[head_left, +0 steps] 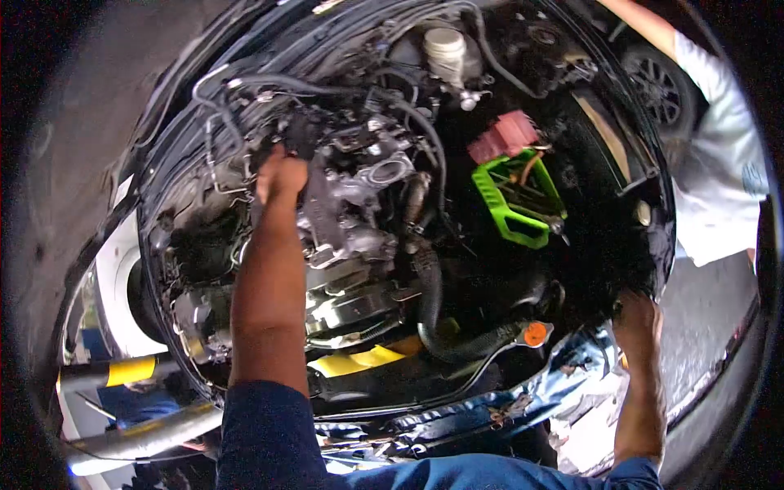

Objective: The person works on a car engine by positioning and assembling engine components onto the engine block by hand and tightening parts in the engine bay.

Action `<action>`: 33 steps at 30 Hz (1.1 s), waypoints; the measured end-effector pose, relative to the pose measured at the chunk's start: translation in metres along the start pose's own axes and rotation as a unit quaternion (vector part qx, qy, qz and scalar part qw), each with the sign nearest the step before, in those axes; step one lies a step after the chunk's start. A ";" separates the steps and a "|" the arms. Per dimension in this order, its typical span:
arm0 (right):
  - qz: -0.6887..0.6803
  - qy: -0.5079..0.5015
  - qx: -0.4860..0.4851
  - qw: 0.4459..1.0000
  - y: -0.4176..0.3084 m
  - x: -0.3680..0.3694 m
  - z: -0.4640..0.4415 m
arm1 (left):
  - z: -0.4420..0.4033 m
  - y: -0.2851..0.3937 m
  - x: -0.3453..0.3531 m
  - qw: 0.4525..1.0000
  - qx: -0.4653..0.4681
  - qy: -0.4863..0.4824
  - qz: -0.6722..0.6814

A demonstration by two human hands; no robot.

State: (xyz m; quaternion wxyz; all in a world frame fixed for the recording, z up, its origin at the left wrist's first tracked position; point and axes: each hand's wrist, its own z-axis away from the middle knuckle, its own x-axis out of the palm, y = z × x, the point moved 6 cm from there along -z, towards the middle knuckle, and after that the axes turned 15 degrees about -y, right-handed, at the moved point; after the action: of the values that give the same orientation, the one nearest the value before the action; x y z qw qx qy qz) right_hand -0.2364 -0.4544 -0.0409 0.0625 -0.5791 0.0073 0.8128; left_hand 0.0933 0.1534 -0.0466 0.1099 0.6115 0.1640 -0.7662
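Note:
My left hand point(282, 175) reaches deep into the engine bay, at the rear left side of the engine point(351, 196). Its fingers are curled among dark parts and hoses, and what they grip is hidden. A metal throttle opening point(386, 171) lies to the right of that hand. At the front right corner of the bay, my right hand point(637, 322) is down against the dark body edge. Shadow hides its fingers.
A green plastic tray point(482, 189) with tools and a pink-red cloth-like item point(506, 137) sit at the right of the bay. An orange-marked radiator cap point(535, 333) is in front. Another person in a white shirt point(719, 171) stands at right. A yellow-banded bar point(131, 371) is at lower left.

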 end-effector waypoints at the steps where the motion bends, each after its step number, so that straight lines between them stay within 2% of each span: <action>1: -0.002 -0.002 -0.004 1.000 -0.001 0.000 0.000 | 0.009 0.002 -0.006 0.999 -0.021 -0.007 0.040; 4: -0.005 0.055 -0.004 0.998 0.004 0.004 0.000 | 0.026 0.005 -0.019 0.993 -0.059 -0.016 0.099; 5: -0.007 0.086 -0.030 0.996 -0.001 -0.001 0.003 | 0.031 0.006 -0.022 0.992 -0.063 -0.016 0.109; 8: -0.027 0.032 0.052 0.998 0.006 0.005 0.001 | 0.021 0.005 -0.016 0.990 -0.062 -0.023 0.121; 12: -0.012 -0.023 0.060 0.998 0.005 0.006 0.000 | 0.011 0.003 -0.018 0.993 -0.038 -0.022 0.109; 13: -0.016 -0.049 0.067 0.996 0.005 0.004 0.001 | -0.005 0.002 -0.013 0.997 0.004 0.016 0.074; 14: -0.021 -0.075 0.074 0.994 0.004 0.002 0.002 | -0.020 -0.004 -0.002 0.996 0.006 0.008 0.084; 17: 0.023 0.084 0.019 0.996 -0.033 -0.025 0.021 | 0.002 0.013 -0.028 0.994 0.013 -0.012 0.106; 19: 0.014 0.121 -0.093 0.988 -0.063 -0.032 0.030 | 0.005 0.020 -0.030 0.994 0.008 -0.026 0.108; 20: 0.010 0.137 -0.149 0.979 -0.072 -0.033 0.036 | -0.024 0.016 -0.010 0.995 0.028 -0.021 0.089; 21: -0.025 0.149 -0.159 0.976 -0.071 -0.009 0.035 | -0.077 0.005 0.026 0.996 0.048 -0.016 0.070; 22: -0.043 0.153 -0.189 0.969 -0.085 -0.005 0.042 | -0.054 0.017 0.009 0.993 0.059 -0.012 0.101; 24: -0.090 0.085 -0.193 0.973 -0.086 0.019 0.041 | -0.023 0.033 -0.014 0.990 0.070 -0.012 0.125; 27: -0.090 0.097 -0.167 0.977 -0.080 0.038 0.039 | -0.016 0.039 -0.019 0.990 0.085 -0.029 0.113; 29: -0.068 0.108 -0.186 0.974 -0.074 0.054 0.037 | -0.018 0.036 -0.020 0.986 0.111 -0.051 0.114; 33: -0.074 0.088 -0.189 0.975 -0.073 0.059 0.033 | -0.022 0.037 -0.018 0.979 0.199 0.028 0.035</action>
State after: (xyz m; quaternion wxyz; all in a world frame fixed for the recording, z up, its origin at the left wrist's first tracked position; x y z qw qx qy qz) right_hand -0.2777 -0.3736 -0.0810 0.0112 -0.6487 -0.1841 0.7383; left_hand 0.1309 0.1276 -0.0381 0.0079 0.6480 -0.0102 -0.7616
